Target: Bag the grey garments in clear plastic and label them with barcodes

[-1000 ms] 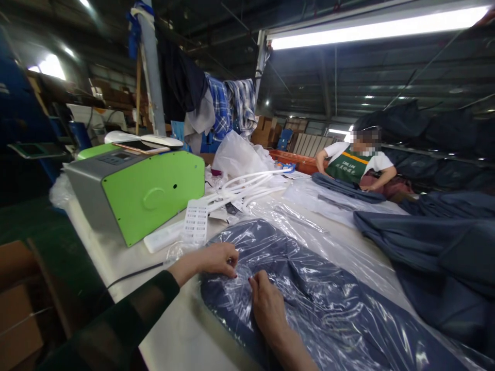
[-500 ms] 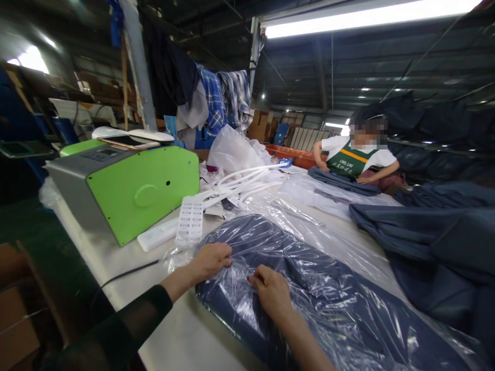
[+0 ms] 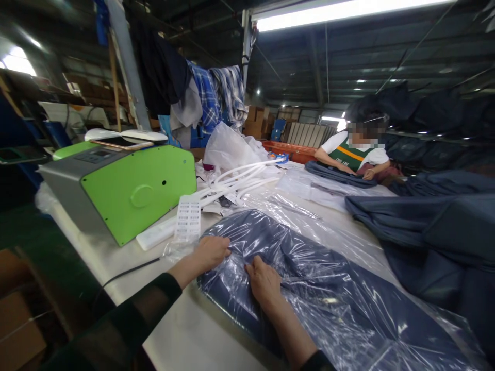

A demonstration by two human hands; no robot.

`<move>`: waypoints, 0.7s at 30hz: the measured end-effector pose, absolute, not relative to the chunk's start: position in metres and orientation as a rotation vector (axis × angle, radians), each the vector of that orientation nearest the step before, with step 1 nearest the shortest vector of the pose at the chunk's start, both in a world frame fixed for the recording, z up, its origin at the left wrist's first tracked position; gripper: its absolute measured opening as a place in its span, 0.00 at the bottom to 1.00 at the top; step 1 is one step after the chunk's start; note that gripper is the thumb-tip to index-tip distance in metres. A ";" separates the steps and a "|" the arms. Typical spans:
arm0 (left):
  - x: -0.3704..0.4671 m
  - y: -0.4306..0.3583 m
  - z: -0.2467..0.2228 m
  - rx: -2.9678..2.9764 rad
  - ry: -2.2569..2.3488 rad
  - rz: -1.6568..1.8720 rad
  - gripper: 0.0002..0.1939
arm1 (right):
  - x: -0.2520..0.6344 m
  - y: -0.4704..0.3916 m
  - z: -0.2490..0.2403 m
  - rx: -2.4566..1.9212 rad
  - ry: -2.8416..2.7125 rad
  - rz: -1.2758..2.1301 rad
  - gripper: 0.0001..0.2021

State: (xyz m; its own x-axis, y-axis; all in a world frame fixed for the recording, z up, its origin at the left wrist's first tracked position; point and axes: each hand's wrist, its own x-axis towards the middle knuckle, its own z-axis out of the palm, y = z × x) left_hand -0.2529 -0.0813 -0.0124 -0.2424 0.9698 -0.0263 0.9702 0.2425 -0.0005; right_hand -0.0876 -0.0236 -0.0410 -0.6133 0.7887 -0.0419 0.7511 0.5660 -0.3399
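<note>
A dark blue folded garment [image 3: 340, 288] lies on the table inside a clear plastic bag [image 3: 402, 330], its film wrinkled and shiny. At the rounded far-left end of the bundle, my left hand [image 3: 212, 252] has its fingers curled closed on the film. Just to its right, my right hand [image 3: 264, 281] pinches the same film with thumb and fingers together, low over the garment. Both hands touch the bag; the fingertips are partly hidden. Beyond my left hand is a sheet of barcode labels [image 3: 188, 220].
A green and grey machine [image 3: 143, 190] stands at the left, a phone [image 3: 119, 142] on top. White strips [image 3: 240, 178] and crumpled plastic [image 3: 230, 147] lie behind the bag. More dark blue fabric [image 3: 429, 226] is piled right. Across the table, a co-worker [image 3: 356, 154] handles folded fabric.
My right hand has shifted slightly left, nearer my left hand, still pinching the film. The view has moved a little. The co-worker leans lower, hands now closer together on the fabric.
</note>
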 end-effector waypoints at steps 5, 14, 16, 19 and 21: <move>-0.232 -0.085 -0.005 2.237 2.438 0.026 0.11 | -0.092 -0.025 -0.040 -1.338 -2.702 0.455 0.08; -0.213 -0.118 -0.043 2.474 2.235 0.121 0.15 | -0.091 -0.023 -0.035 -1.366 -2.695 0.446 0.09; -0.213 -0.120 -0.047 2.427 2.247 0.180 0.15 | -0.088 -0.021 -0.031 -1.371 -2.688 0.408 0.10; -0.214 -0.120 -0.047 2.369 2.226 0.219 0.15 | -0.072 -0.015 -0.014 -1.316 -2.664 0.323 0.07; -0.215 -0.118 -0.046 2.354 2.221 0.248 0.15 | -0.046 -0.011 0.003 -1.279 -2.619 0.264 0.06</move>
